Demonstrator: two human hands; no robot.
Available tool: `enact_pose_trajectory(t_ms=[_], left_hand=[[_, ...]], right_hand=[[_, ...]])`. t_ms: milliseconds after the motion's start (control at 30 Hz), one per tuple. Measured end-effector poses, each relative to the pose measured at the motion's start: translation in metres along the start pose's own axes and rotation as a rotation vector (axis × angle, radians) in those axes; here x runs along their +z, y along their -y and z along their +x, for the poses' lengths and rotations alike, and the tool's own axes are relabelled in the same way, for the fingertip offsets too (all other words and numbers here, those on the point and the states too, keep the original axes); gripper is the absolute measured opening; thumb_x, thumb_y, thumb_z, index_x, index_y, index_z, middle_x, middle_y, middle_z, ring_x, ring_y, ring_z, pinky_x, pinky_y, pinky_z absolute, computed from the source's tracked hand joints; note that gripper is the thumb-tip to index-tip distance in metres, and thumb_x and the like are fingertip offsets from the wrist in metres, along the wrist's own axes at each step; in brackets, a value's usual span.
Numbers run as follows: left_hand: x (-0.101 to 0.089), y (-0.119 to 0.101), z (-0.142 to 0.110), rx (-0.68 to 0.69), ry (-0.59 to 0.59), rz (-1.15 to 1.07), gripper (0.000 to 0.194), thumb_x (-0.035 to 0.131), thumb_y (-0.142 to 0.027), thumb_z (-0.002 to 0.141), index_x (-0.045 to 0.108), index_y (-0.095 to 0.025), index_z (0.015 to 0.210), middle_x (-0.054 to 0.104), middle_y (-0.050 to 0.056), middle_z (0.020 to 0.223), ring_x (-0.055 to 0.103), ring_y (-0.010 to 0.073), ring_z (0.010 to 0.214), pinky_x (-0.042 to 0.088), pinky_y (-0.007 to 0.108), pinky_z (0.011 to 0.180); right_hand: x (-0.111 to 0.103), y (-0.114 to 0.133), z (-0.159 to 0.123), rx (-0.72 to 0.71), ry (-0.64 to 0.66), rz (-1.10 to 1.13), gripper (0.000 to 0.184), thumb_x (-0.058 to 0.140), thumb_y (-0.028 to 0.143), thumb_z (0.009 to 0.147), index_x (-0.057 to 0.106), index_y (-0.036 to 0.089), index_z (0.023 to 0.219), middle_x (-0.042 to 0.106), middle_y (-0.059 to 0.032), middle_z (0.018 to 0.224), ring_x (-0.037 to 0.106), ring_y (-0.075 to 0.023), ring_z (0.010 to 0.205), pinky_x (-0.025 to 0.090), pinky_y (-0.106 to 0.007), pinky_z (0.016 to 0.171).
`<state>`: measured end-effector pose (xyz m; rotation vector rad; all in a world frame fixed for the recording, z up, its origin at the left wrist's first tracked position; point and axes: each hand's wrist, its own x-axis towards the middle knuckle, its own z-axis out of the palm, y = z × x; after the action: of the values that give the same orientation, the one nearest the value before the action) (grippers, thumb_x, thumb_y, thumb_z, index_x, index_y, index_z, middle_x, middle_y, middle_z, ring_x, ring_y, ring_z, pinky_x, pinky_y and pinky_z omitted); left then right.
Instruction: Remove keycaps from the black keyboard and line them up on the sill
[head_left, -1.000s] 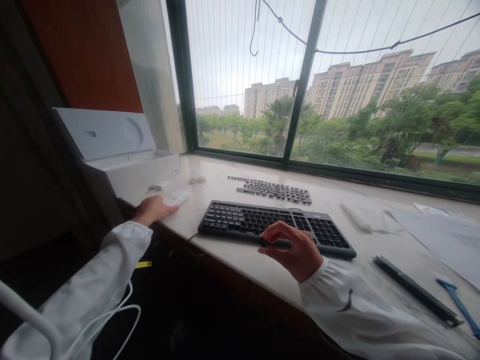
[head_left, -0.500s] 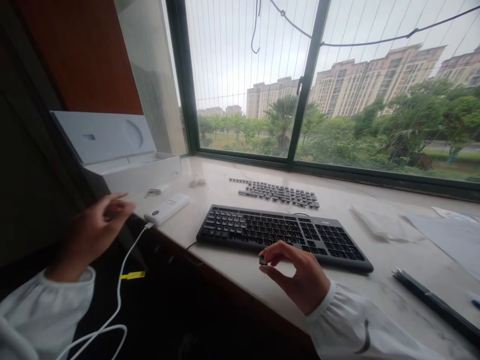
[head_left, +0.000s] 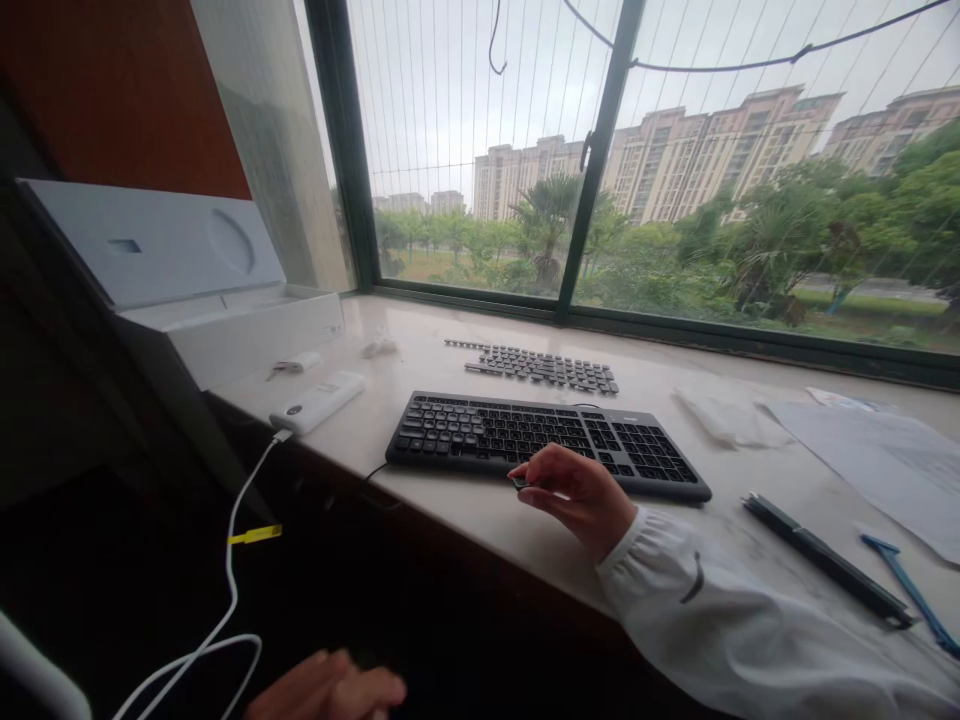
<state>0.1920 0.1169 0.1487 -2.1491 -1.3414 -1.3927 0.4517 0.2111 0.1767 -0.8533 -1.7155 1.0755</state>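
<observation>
A small dark key (head_left: 519, 484) sits between the thumb and fingertips of the right hand (head_left: 576, 495), pinched at the near edge of the keyboard (head_left: 517, 432); whether it touches the keyboard cannot be told. The keyboard lies just beyond the grip and stretches to both sides of it. Its left part carries keys, while much of the rest shows bare sockets. Farther past the grip, beyond the keyboard, are rows of loose keys (head_left: 551, 368) on the table (head_left: 457, 525).

Below and left of the grip, well apart from it, the left hand (head_left: 330, 690) is blurred at the picture's bottom edge, fingers bent; I cannot tell whether it holds anything. Left of the grip, past the keyboard, lies a white power bank (head_left: 326, 398) with a cable (head_left: 234, 585) plugged in. Right of the grip are a black pen (head_left: 825, 555) and paper (head_left: 877, 460).
</observation>
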Motion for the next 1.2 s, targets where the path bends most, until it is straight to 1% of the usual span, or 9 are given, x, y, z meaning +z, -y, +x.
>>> enact_pose_trajectory(t_ms=[133, 233, 367, 500, 600, 900, 1033, 1133, 1200], left_hand=[[0.02, -0.039, 0.024, 0.042, 0.197, -0.211, 0.026, 0.052, -0.018, 0.085, 0.062, -0.026, 0.108, 0.063, -0.002, 0.067, 0.055, 0.0083, 0.052, 0.047, 0.019, 0.055], [0.045, -0.04, 0.057, 0.106, 0.224, -0.116, 0.031, 0.054, -0.025, 0.087, 0.059, -0.028, 0.117, 0.066, 0.001, 0.089, 0.057, 0.0074, 0.058, 0.045, 0.019, 0.056], [0.066, -0.033, 0.074, 0.178, 0.176, -0.123, 0.026, 0.057, -0.021, 0.085, 0.064, -0.03, 0.108, 0.068, -0.001, 0.088, 0.058, 0.006, 0.059, 0.044, 0.017, 0.055], [0.072, -0.035, 0.073, 0.137, 0.114, -0.272, 0.019, 0.06, -0.019, 0.083, 0.068, -0.029, 0.097, 0.068, -0.003, 0.086, 0.061, 0.0054, 0.061, 0.048, 0.015, 0.059], [0.074, -0.038, 0.08, 0.108, 0.109, -0.309, 0.015, 0.062, -0.019, 0.082, 0.067, -0.027, 0.094, 0.068, -0.003, 0.089, 0.063, 0.0057, 0.067, 0.05, 0.014, 0.062], [0.078, -0.037, 0.107, 0.303, 0.316, -0.138, 0.011, 0.05, -0.021, 0.089, 0.062, -0.022, 0.089, 0.069, -0.001, 0.096, 0.066, 0.0089, 0.072, 0.049, 0.016, 0.06], [0.068, -0.023, 0.134, 0.269, 0.33, -0.091, 0.021, 0.052, -0.03, 0.088, 0.061, -0.024, 0.106, 0.069, 0.0, 0.093, 0.066, 0.0108, 0.075, 0.05, 0.018, 0.065], [0.073, 0.004, 0.181, 0.21, 0.328, 0.029, 0.021, 0.055, -0.035, 0.086, 0.064, -0.024, 0.102, 0.069, 0.0, 0.095, 0.065, 0.0138, 0.079, 0.05, 0.024, 0.073], [0.09, 0.028, 0.221, 0.194, 0.365, 0.109, 0.021, 0.057, -0.036, 0.083, 0.066, -0.023, 0.098, 0.069, 0.0, 0.093, 0.063, 0.0166, 0.083, 0.047, 0.03, 0.082]], right_hand=[[-0.003, 0.0, 0.001, 0.055, 0.062, 0.118, 0.025, 0.072, 0.031, 0.071, 0.053, 0.018, 0.081, 0.068, -0.0078, 0.09, 0.064, -0.0169, 0.084, 0.051, -0.03, 0.071], [-0.005, 0.001, 0.002, 0.082, 0.112, 0.205, 0.026, 0.072, 0.031, 0.071, 0.054, 0.018, 0.085, 0.068, -0.0063, 0.088, 0.064, -0.0145, 0.079, 0.051, -0.028, 0.07], [-0.007, 0.004, 0.0, 0.125, 0.142, 0.312, 0.03, 0.074, 0.032, 0.068, 0.054, 0.018, 0.085, 0.067, -0.0045, 0.082, 0.064, -0.015, 0.079, 0.051, -0.03, 0.072], [-0.009, 0.004, -0.002, 0.159, 0.135, 0.436, 0.031, 0.074, 0.033, 0.069, 0.053, 0.019, 0.087, 0.067, -0.0078, 0.09, 0.063, -0.0185, 0.088, 0.049, -0.036, 0.081], [-0.011, 0.001, -0.003, 0.19, 0.092, 0.472, 0.03, 0.072, 0.031, 0.072, 0.053, 0.019, 0.091, 0.067, -0.0093, 0.094, 0.063, -0.0174, 0.086, 0.049, -0.033, 0.076], [-0.016, -0.002, 0.003, 0.16, -0.153, 0.449, 0.033, 0.077, 0.032, 0.065, 0.05, 0.021, 0.082, 0.06, -0.0059, 0.102, 0.06, -0.0143, 0.08, 0.05, -0.031, 0.074], [-0.016, 0.0, 0.004, 0.199, -0.203, 0.404, 0.033, 0.075, 0.037, 0.066, 0.052, 0.02, 0.082, 0.057, -0.0028, 0.092, 0.056, -0.0106, 0.068, 0.046, -0.024, 0.059], [-0.015, 0.001, 0.004, 0.242, -0.203, 0.396, 0.032, 0.073, 0.041, 0.067, 0.053, 0.019, 0.08, 0.052, 0.0012, 0.073, 0.049, -0.0087, 0.06, 0.041, -0.022, 0.052], [-0.014, 0.001, 0.005, 0.255, -0.195, 0.409, 0.033, 0.072, 0.042, 0.068, 0.052, 0.018, 0.079, 0.048, 0.0031, 0.065, 0.044, -0.0077, 0.056, 0.038, -0.021, 0.051]])
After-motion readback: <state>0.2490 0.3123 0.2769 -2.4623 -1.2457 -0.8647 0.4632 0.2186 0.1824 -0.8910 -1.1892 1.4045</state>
